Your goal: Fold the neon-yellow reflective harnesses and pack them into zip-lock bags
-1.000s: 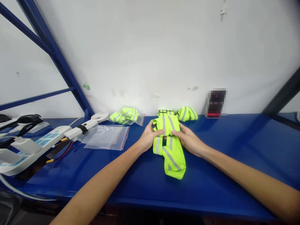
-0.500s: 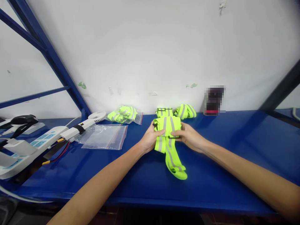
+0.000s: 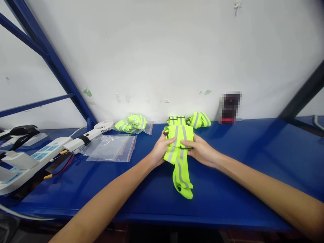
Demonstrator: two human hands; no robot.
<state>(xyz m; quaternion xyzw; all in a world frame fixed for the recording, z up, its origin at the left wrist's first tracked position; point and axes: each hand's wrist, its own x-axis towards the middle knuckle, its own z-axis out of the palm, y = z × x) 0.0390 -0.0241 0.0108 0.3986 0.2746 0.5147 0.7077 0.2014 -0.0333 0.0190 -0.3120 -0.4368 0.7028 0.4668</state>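
Between both hands is a partly folded neon-yellow reflective strap vest (image 3: 180,134) with grey stripes and black buckles. My left hand (image 3: 160,150) grips its left side, thumb on the front face. My right hand (image 3: 201,150) closes on the right side, its thumb pressed on the front near a black buckle; the fingers behind are hidden. Loose strap ends hang from the bundle toward me, above the blue table. Just behind it lie a folded neon-yellow bundle (image 3: 177,120) with a black buckle and another rolled neon-yellow bundle (image 3: 199,120).
Clear zip bags (image 3: 111,148) lie on the blue table (image 3: 238,195) at left. Behind them is a bagged yellow bundle (image 3: 134,123). Farther left are a white handheld fan (image 3: 103,126) and a power strip (image 3: 37,158) with wires. A blurred-out dark item (image 3: 230,108) leans against the wall.
The hanging strap ends have swung left and now dangle more directly below the bundle. Both hands keep their hold, almost in place. The view has shifted slightly.
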